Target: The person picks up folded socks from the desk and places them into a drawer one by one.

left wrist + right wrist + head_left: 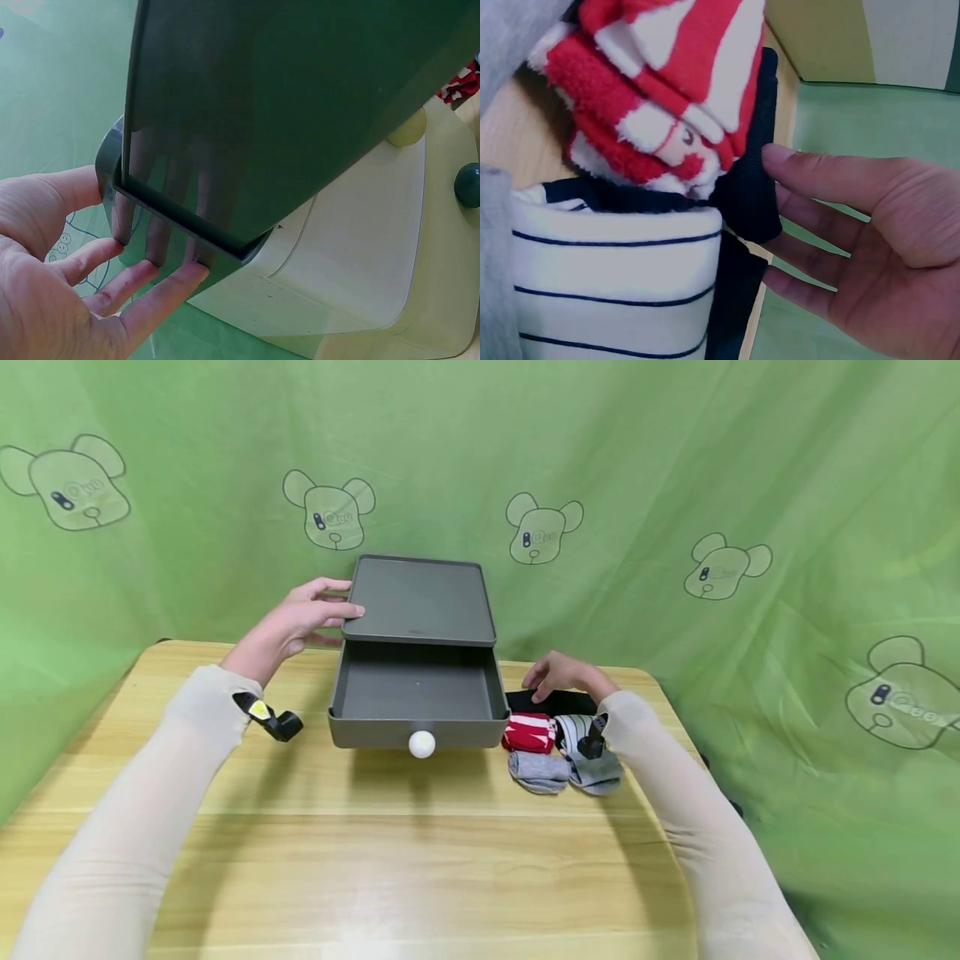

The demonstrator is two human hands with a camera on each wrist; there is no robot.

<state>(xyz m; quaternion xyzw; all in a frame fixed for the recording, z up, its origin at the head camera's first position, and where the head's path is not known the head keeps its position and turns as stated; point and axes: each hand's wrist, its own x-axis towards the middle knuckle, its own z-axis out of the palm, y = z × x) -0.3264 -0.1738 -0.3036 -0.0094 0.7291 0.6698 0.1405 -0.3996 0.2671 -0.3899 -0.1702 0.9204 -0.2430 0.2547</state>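
- Green curtain (435,443): I saw it hang behind and beside the work, printed with a row of bear heads (335,516).
- Wooden table (420,860): pale grain ran across the top, and everything I watched stood or lay on it.
- Pale sleeves (127,810): they covered both of the person's arms, which reached in from the two lower corners.
- Gray box (420,597): it stood near the table's far edge, its flat top edged by a raised rim.
- Drawer (371,734): it stuck out of the box toward the person, its inner floor in view.
- Left hand (303,614): it was spread wide at the box's left side, fairly straight fingers touching the wall.
- Right hand (558,675): its thumb tip touched the black socks (754,195), while its fingertips passed out of sight behind them; I could not tell whether it gripped them.
- The black socks lay right of the box, at the far side of the sock group.
- Striped sock (615,262) and red-and-white sock (529,732): they lay side by side, the red one just beside the drawer.
- Gray socks (540,772): these formed the row nearest the person.
- White knob (422,744): it marked the middle of the drawer front.
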